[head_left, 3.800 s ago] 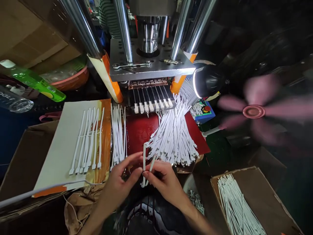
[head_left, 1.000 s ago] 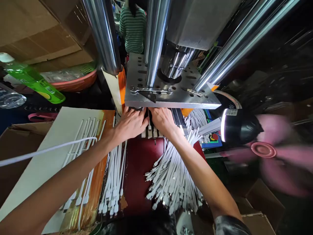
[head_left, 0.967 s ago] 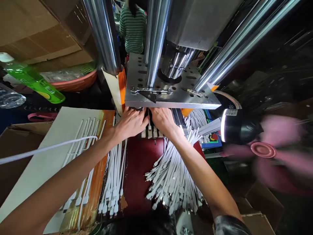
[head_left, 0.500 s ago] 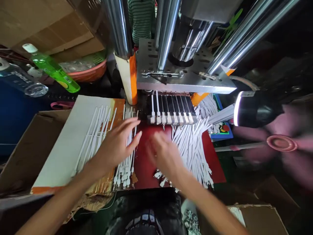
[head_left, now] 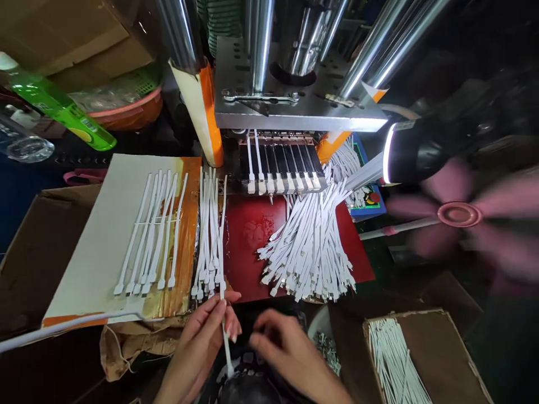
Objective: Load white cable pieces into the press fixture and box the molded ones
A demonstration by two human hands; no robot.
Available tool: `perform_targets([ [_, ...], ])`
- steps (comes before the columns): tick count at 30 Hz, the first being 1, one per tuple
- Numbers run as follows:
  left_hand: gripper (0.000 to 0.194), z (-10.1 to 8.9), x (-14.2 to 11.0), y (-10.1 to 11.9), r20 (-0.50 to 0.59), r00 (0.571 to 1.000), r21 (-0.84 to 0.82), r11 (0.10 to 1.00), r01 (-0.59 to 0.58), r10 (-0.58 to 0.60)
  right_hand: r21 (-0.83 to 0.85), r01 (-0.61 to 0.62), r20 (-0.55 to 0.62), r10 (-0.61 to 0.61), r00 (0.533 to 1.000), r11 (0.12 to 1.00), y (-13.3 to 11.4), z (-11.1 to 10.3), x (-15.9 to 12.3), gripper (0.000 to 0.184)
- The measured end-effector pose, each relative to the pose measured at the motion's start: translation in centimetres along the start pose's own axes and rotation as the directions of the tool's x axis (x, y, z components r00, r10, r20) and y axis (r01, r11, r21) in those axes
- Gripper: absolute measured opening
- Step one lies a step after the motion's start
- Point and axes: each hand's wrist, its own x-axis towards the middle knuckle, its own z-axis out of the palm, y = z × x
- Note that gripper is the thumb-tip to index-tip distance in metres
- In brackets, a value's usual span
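Note:
My left hand (head_left: 206,331) pinches a white cable strip (head_left: 225,331) at the near edge of the bench, its plug end hanging down toward my lap. To its right, my right hand (head_left: 286,350) hovers with fingers curled, and I cannot see anything in it. A small bundle of white strips (head_left: 209,230) lies just beyond my left hand. A large fanned pile of white strips (head_left: 309,247) rests on the red mat (head_left: 246,230). The press fixture (head_left: 280,168) holds two strips in its left slots.
A white board (head_left: 105,235) at left carries several joined strips. A lit lamp (head_left: 415,148) and a spinning pink fan (head_left: 458,216) stand at right. A cardboard box of strips (head_left: 415,359) sits at lower right. A green bottle (head_left: 59,106) lies upper left.
Both hands have pulled back from the press fixture to the near edge of the bench. Two strips now sit in the fixture's left slots. My left hand has picked up one strip.

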Motion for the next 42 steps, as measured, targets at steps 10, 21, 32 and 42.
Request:
perform_targets([
  [10, 0.049, 0.1, 1.5, 0.6, 0.157, 0.985, 0.736, 0.656, -0.165, 0.072, 0.117, 0.005, -0.523, 0.058, 0.85, 0.993, 2.1, 2.3, 0.9, 0.048],
  [21, 0.046, 2.2, 2.7, 0.6, 0.165, 0.984, 0.423, 0.906, -0.006, -0.071, -0.055, 0.164, -0.102, -0.169, 0.98, 0.985, 2.7, 2.5, -1.5, 0.013],
  [32, 0.042, 2.8, -0.9, -0.1, 0.327, 0.943, 0.613, 0.772, -0.17, -0.052, 0.431, 0.267, -0.23, -0.182, 0.956, 0.862, -3.5, -4.2, 0.8, 0.04],
  [42, 0.018, 6.2, 3.2, 8.8, 0.4, 0.835, 0.615, 0.564, -0.55, 0.378, 0.122, 0.448, -0.318, -0.393, 0.863, 0.886, -4.2, -2.8, 2.3, 0.025],
])
